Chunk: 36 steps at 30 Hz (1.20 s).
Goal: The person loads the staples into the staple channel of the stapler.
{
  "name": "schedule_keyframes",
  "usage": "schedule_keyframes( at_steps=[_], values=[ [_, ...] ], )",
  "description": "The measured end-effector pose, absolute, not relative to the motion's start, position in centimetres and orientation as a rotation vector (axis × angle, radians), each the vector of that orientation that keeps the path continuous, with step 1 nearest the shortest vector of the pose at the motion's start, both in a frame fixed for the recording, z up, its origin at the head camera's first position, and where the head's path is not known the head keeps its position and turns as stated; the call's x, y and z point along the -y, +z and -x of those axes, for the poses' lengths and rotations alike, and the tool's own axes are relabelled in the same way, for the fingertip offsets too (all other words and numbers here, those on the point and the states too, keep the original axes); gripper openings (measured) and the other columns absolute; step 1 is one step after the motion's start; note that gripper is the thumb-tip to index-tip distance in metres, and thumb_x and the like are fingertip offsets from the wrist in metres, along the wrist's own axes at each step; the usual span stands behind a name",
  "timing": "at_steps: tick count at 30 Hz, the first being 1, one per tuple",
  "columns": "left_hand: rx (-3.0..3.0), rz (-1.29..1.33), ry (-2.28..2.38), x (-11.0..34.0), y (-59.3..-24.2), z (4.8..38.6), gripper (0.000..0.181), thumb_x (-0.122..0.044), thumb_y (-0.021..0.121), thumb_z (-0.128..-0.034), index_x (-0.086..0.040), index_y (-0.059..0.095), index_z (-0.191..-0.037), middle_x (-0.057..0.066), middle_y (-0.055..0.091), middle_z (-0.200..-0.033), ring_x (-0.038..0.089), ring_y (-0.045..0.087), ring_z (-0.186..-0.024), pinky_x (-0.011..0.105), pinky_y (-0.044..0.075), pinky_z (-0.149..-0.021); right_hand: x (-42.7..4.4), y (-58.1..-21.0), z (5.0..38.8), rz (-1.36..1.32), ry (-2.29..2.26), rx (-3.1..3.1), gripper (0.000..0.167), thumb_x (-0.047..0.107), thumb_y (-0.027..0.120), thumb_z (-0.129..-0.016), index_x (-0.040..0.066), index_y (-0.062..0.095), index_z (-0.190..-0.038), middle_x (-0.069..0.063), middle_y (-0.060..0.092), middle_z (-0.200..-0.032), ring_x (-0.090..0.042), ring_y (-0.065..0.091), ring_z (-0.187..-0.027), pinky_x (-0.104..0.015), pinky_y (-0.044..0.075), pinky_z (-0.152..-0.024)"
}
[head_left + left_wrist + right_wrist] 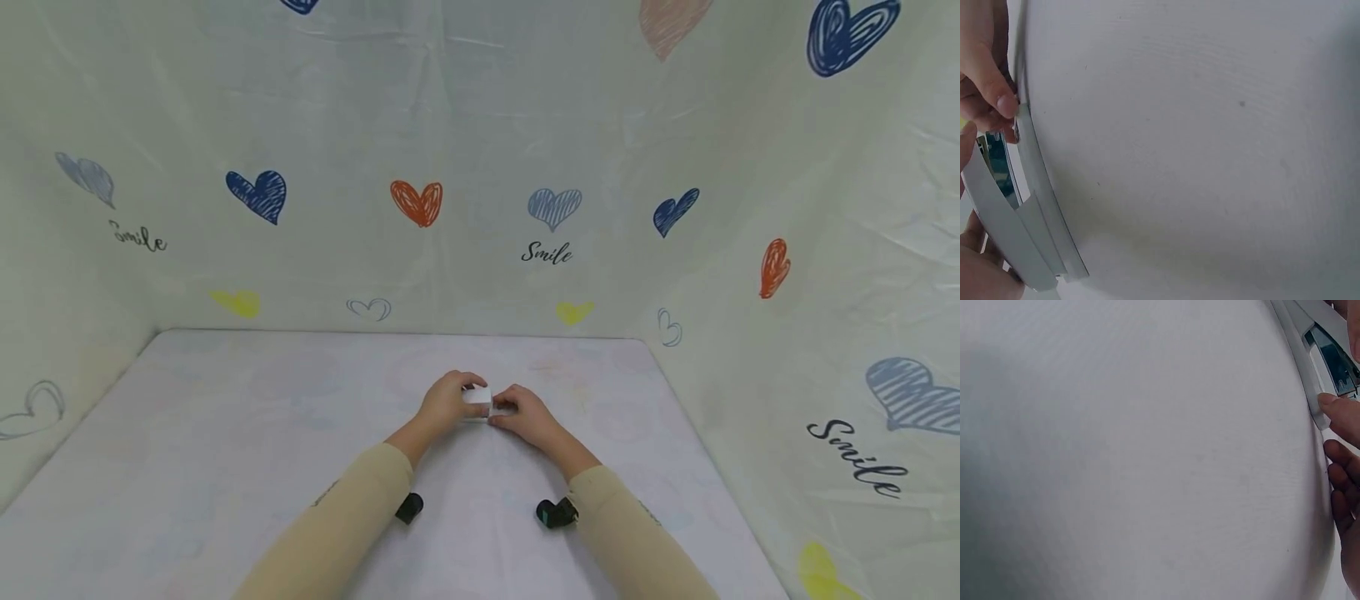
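Observation:
Near the far middle of the table, my left hand [444, 404] grips a small white box [477, 395] between thumb and fingers. In the left wrist view, the upper part of the white box [1007, 219] tilts away from a flat base strip [1054, 200]. A dark teal, glossy inside [1000, 169] shows through the gap. My right hand [528, 417] is at the box's right end, its thumb and fingers pinching the base edge. In the right wrist view, the right thumb [1338, 412] lies on the base beside the teal part [1335, 359]. What the inside is, I cannot tell.
The white table [262, 450] stretches out on both sides of the hands. Behind it and at the right hangs a pale curtain [480, 125] printed with hearts and "Smile". Dark wrist cameras [557, 512] sit under both beige sleeves [637, 533].

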<state>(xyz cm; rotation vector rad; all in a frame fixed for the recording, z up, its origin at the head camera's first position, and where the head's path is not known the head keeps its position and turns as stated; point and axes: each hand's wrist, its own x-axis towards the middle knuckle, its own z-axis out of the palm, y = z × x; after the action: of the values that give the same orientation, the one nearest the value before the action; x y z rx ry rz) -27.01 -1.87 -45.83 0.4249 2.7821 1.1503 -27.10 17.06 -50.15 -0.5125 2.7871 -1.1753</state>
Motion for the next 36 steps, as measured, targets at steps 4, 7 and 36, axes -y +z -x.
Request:
schedule_keyframes(
  at_steps=[4,7,36],
  values=[
    [-2.804,-0.442,1.127,2.4,-45.9,27.0,0.044,-0.022,0.085,-0.0772,-0.012,0.068,-0.117,0.007,0.064,-0.113,0.026,0.058,-0.107,0.043,0.046,-0.093,-17.1,-49.6,27.2,0.542,-1.166,-2.787,0.036,0.023,0.08,-0.083,0.005,0.069,-0.112,0.001,0.062,-0.1,-0.019,0.057,-0.097,-0.04,0.048,-0.087],
    [-2.815,-0.419,1.122,3.2,-45.7,26.8,0.05,-0.023,0.084,-0.078,-0.012,0.065,-0.123,0.006,0.063,-0.121,0.026,0.056,-0.114,0.044,0.045,-0.097,-17.0,-48.8,27.1,0.563,-1.139,-2.819,0.038,0.025,0.08,-0.082,0.007,0.069,-0.115,0.001,0.063,-0.103,-0.02,0.057,-0.099,-0.041,0.048,-0.088],
    [-3.173,-0.867,0.791,11.8,-39.4,22.0,0.07,-0.03,0.089,-0.0699,-0.01,0.06,-0.131,0.009,0.055,-0.136,0.033,0.049,-0.125,0.052,0.033,-0.108,-23.7,-41.3,22.9,0.97,-0.287,-3.367,0.061,0.042,0.066,-0.088,0.013,0.052,-0.14,-0.015,0.04,-0.149,-0.04,0.03,-0.138,-0.068,0.012,-0.108]
  ],
)
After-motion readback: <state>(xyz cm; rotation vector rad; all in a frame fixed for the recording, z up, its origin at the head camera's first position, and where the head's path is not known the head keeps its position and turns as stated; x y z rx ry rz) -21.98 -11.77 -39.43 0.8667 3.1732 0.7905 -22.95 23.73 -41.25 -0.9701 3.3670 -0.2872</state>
